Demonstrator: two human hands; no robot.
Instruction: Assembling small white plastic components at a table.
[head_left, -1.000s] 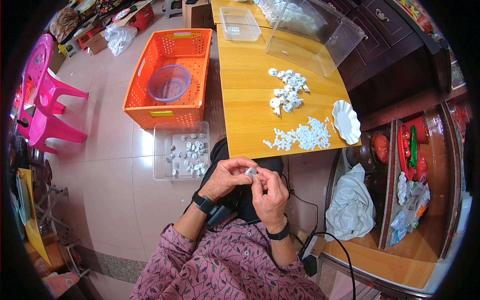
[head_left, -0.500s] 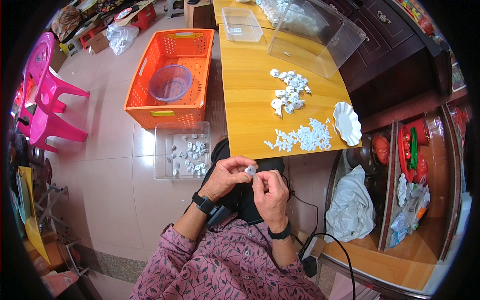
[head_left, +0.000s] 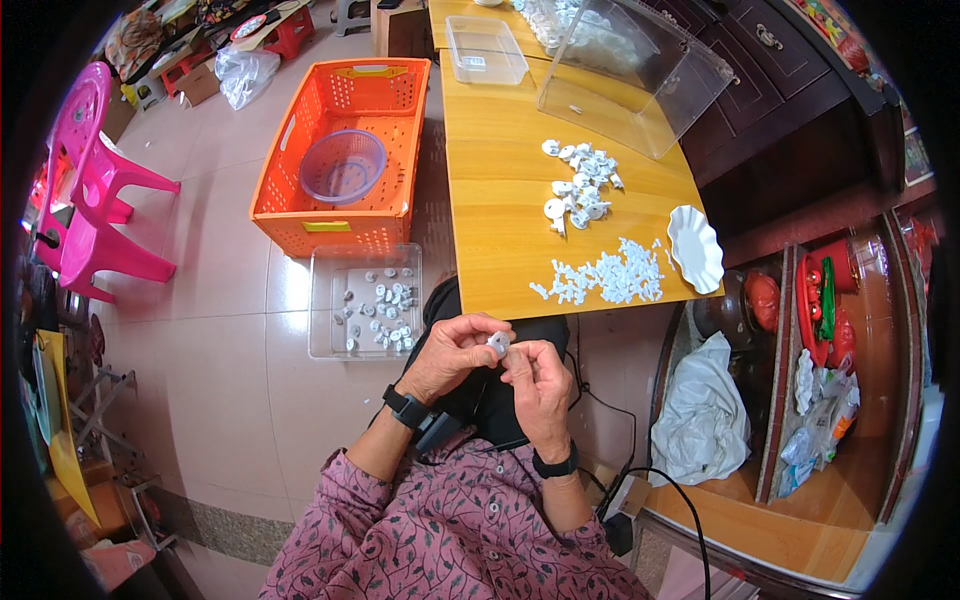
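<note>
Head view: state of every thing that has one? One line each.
Left hand: pinching the white part.
Right hand: pinching the same part.
Floor tray: open, a few white parts inside.
Orange basket: upright, purple bowl inside.
White dish: upright on table, looks empty.
Clear box: tipped, open side down.
</note>
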